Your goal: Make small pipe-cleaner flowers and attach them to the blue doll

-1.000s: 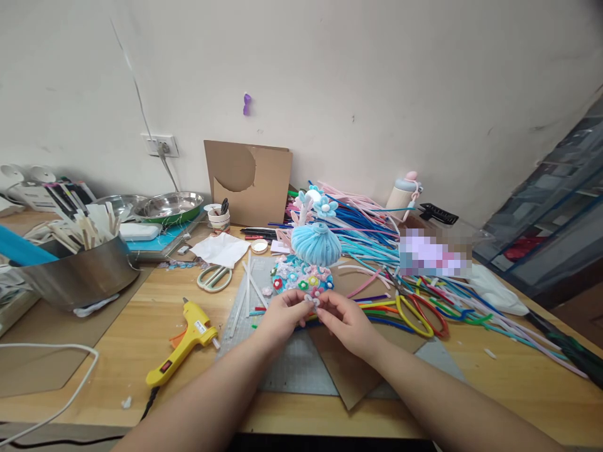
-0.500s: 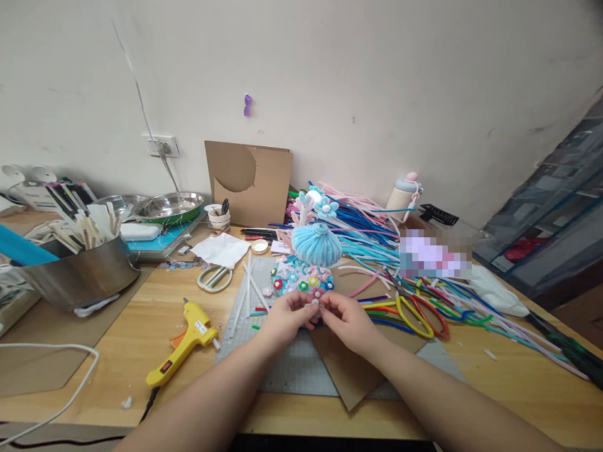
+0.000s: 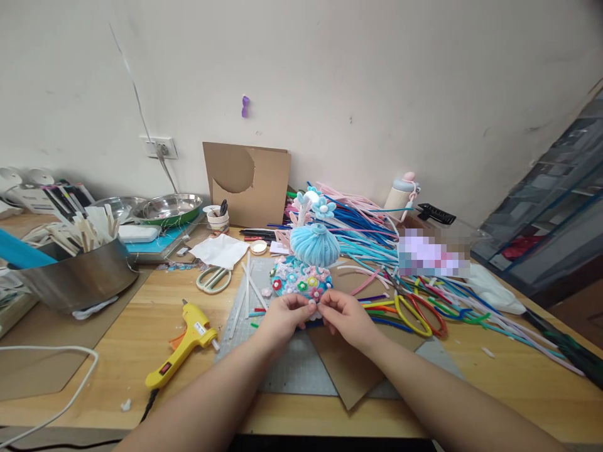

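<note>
My left hand (image 3: 287, 316) and my right hand (image 3: 346, 317) meet at the near side of a blue craft piece. Both hands are closed, pinching a small whitish piece (image 3: 313, 304) between thumbs and fingertips; its exact shape is too small to make out. Directly behind them sits the round base (image 3: 294, 280), covered in little coloured flowers, its near side partly hidden by my fingers. A light-blue fuzzy shell shape (image 3: 315, 245) rises above it, with blue fuzzy flowers (image 3: 324, 207) behind. Under my hands lie a grey cutting mat (image 3: 287, 370) and a cardboard sheet (image 3: 348, 370).
Left of my forearm lies a yellow glue gun (image 3: 183, 348), with scissors (image 3: 214, 280) beyond it. A metal pot (image 3: 85, 276) of sticks stands far left. Pipe cleaners (image 3: 362, 232) spread behind and right, near yellow-and-red-handled scissors (image 3: 414, 316). Cardboard (image 3: 268, 188) leans on the wall.
My fingers have shifted slightly around the small whitish piece, and it shows a little more clearly. The camera view has moved a touch; everything on the table stays in place.
</note>
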The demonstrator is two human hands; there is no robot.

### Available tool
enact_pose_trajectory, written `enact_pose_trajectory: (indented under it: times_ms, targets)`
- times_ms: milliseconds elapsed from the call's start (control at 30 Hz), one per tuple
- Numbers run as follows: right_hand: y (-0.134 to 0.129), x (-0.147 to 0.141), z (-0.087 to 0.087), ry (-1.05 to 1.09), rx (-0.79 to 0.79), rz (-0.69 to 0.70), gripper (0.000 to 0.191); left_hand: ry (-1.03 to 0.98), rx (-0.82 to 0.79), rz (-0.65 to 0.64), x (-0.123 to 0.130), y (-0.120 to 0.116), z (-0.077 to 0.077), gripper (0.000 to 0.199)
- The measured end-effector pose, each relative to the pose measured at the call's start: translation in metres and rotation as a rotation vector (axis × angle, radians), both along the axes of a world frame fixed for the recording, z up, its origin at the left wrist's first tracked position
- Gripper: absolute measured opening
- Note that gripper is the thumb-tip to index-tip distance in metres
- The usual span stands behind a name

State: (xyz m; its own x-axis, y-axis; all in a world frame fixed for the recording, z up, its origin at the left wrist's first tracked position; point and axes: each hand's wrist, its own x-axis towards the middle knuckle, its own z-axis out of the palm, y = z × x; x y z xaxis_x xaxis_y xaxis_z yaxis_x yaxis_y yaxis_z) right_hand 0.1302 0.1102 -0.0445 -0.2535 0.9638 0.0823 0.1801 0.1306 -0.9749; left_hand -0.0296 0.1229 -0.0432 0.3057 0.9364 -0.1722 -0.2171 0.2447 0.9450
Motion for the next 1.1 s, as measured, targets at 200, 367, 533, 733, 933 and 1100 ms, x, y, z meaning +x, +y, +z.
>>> enact_pose_trajectory:
  times_ms: [200, 367, 533, 733, 933, 1100]
  targets:
    - [0.002, 0.002, -0.001, 0.054, 0.003, 0.047, 0.029, -0.080, -0.051, 0.004, -0.001, -0.001, 0.003, 0.039]
    - [0.001, 0.002, -0.006, -0.023, 0.044, 0.064, 0.025, -0.018, -0.017, -0.057, -0.001, -0.001, 0.000, 0.035]
    - [0.000, 0.002, -0.005, -0.127, 0.122, 0.038, 0.021, 0.069, 0.019, -0.038, 0.000, 0.000, -0.003, 0.036]
    - [-0.006, -0.002, 0.001, -0.256, 0.299, 0.001, 0.021, 0.083, 0.037, 0.024, 0.001, 0.000, -0.004, 0.032]
    - [0.002, 0.001, -0.006, 0.067, 0.023, -0.017, 0.024, -0.032, -0.005, -0.027, 0.000, 0.002, -0.004, 0.030]
    - [0.005, 0.002, -0.007, 0.134, -0.040, 0.009, 0.030, -0.183, -0.116, -0.065, -0.002, -0.001, 0.001, 0.028]
